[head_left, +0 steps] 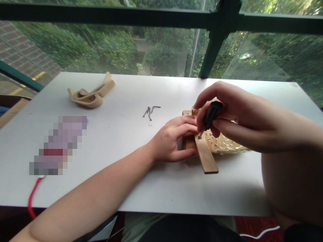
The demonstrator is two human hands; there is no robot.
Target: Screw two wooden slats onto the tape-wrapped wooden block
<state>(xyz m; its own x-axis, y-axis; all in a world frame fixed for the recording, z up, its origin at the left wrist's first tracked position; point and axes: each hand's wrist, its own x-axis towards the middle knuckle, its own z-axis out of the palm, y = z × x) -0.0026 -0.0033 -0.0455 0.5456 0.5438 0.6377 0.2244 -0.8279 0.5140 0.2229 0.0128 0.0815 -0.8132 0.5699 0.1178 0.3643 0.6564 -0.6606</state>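
Note:
A black-handled screwdriver [212,113] is gripped in my right hand [234,114], tilted, its tip down at a screw [200,137] in a flat, light wooden strip [208,158]. The strip lies across a wooden piece wrapped in clear plastic [224,143], which has several small metal studs on its face. My left hand [174,137] reaches in from the left, its fingers wrapped round the left end of this wooden piece. Part of the wooden piece is hidden under my hands.
Several loose screws [149,112] lie on the white table [121,134] left of my hands. Curved wooden pieces [91,97] rest at the back left. A blurred-out flat item [60,144] with a red cord [31,198] is at the left. A window with a green frame [161,20] borders the far edge.

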